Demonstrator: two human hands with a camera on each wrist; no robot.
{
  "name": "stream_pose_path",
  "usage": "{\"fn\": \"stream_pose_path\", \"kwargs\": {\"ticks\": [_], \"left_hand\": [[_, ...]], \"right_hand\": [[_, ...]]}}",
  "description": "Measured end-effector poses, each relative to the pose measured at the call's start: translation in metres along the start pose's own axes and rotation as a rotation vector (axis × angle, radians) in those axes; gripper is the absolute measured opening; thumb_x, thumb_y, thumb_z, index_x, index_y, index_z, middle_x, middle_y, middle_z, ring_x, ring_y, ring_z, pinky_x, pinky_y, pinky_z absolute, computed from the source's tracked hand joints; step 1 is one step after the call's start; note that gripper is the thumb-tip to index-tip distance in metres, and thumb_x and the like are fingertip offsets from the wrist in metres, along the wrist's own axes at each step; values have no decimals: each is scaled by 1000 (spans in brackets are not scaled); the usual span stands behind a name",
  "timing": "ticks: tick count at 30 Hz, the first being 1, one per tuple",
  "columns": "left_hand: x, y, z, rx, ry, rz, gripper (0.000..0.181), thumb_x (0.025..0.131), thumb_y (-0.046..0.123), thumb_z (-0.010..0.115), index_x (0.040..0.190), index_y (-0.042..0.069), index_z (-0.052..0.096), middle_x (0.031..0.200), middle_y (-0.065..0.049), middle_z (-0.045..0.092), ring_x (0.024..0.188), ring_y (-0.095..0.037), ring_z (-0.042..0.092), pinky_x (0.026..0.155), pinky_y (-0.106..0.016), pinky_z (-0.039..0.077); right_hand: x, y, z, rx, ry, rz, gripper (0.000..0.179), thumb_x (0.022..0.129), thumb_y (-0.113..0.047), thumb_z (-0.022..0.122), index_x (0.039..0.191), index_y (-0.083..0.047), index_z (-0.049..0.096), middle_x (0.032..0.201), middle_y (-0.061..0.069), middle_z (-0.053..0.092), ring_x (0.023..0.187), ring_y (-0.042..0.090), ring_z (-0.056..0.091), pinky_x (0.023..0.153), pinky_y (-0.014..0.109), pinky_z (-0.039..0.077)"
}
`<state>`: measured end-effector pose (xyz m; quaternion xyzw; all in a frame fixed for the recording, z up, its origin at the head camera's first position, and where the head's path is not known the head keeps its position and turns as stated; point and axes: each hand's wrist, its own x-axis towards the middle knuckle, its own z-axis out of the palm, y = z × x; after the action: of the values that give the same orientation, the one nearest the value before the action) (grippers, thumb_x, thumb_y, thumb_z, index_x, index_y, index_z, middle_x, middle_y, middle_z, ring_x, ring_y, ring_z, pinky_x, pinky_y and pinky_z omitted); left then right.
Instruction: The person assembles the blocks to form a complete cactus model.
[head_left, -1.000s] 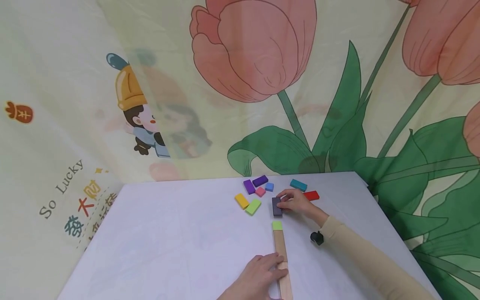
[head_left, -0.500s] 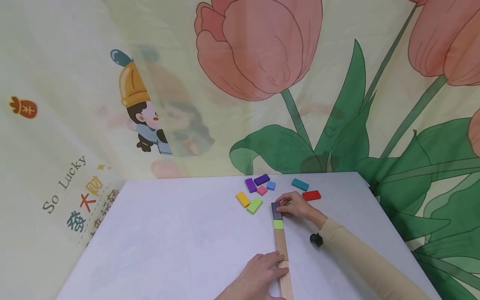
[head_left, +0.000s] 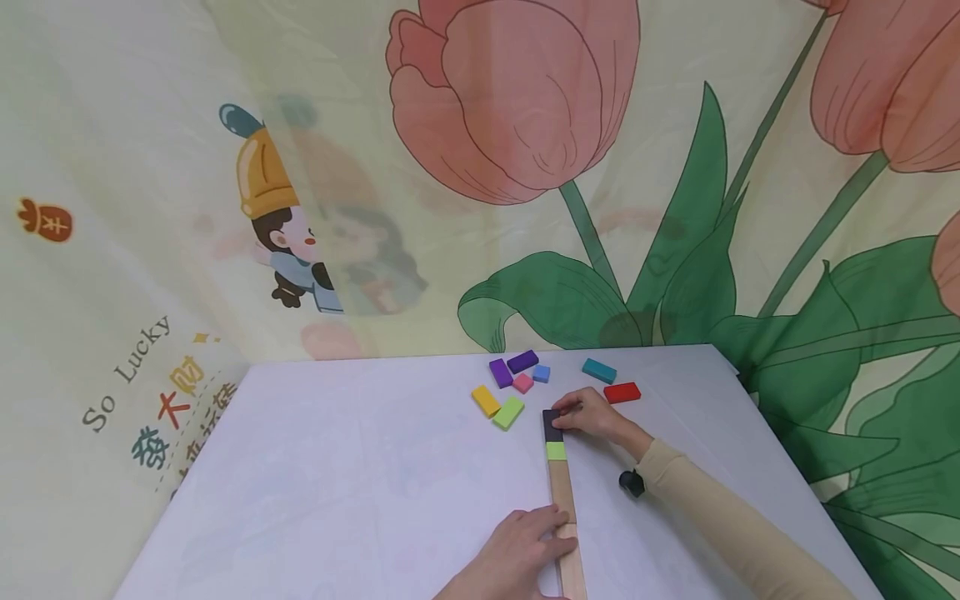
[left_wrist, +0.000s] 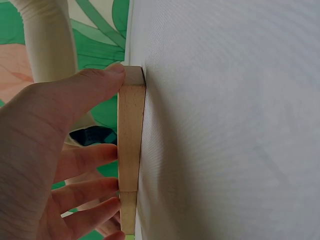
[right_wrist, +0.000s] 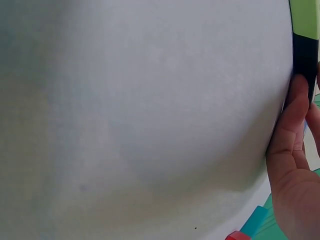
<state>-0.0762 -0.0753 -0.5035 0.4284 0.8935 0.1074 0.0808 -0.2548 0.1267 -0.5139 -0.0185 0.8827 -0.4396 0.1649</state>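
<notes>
A row of blocks runs away from me on the table in the head view. It has two plain wooden blocks [head_left: 562, 490] [left_wrist: 131, 137], a light green block [head_left: 556, 451] and a black block [head_left: 552, 425] at its far end. My right hand [head_left: 592, 414] pinches the black block from the right, thumb and fingertips at its sides; the right wrist view shows this black block [right_wrist: 304, 57] against the green one. Extended fingers of my left hand [head_left: 517, 546] rest along the top of the wooden blocks, its thumb at the near end in the left wrist view.
Beyond the row lie purple blocks [head_left: 501, 373], a pink block [head_left: 522, 382], a blue block [head_left: 541, 373], a yellow block [head_left: 485, 401] and another light green block [head_left: 508, 413]. A teal block [head_left: 599, 371] and a red block [head_left: 622, 392] lie right of them, near the table's back edge.
My right hand has brought the black block toward me, closing the gap to the light green block, and it now lies flush in line. The left hand stays put.
</notes>
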Motion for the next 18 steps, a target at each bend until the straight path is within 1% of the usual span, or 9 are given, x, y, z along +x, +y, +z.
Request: {"fn": "stream_pose_path", "kwargs": {"ticks": [3,7,10,13,15,16,18], "left_hand": [[0,1,0,1,-5,-6,68,80,74,56,135,32,56,147,6,46,136,-12,43,100,-30,47],[2,1,-1,30,14,5,68,79,73,58,133,32,57,145,6,47,135,-11,44,98,-28,47],[2,1,1,43,20,11,67,78,72,62,132,32,58,144,7,49,133,-11,46,95,-26,48],[1,1,3,58,33,15,65,78,70,63,130,31,60,141,7,52,130,-10,49,94,-25,49],[0,1,5,72,58,23,64,78,70,63,129,31,61,140,6,53,129,-11,50,92,-25,50],[1,1,5,93,79,31,63,78,70,63,128,31,62,139,6,54,128,-11,50,91,-24,50],[1,0,5,110,106,44,63,78,69,64,126,30,63,137,5,54,128,-11,51,90,-24,49]], "right_hand": [[-1,-2,-1,-18,-1,-7,30,83,-14,76,112,-7,72,114,13,67,100,23,60,85,33,57],[0,-8,0,-49,55,-25,29,84,-17,75,110,-5,71,106,12,67,92,22,59,76,29,57],[1,-19,6,-87,98,-31,30,84,-23,75,108,-5,71,105,11,66,91,21,57,72,28,55],[3,-34,17,-147,108,-62,34,84,-29,74,108,-5,71,106,12,63,94,22,56,74,31,55],[5,-43,24,-201,114,-92,38,83,-33,75,108,-5,71,104,10,63,92,21,56,74,31,54],[7,-47,28,-224,117,-102,40,82,-34,76,108,-4,71,101,10,63,90,21,55,71,31,53],[10,-54,34,-283,126,-113,43,80,-39,77,101,-2,71,93,8,61,82,19,54,64,28,48]]}}
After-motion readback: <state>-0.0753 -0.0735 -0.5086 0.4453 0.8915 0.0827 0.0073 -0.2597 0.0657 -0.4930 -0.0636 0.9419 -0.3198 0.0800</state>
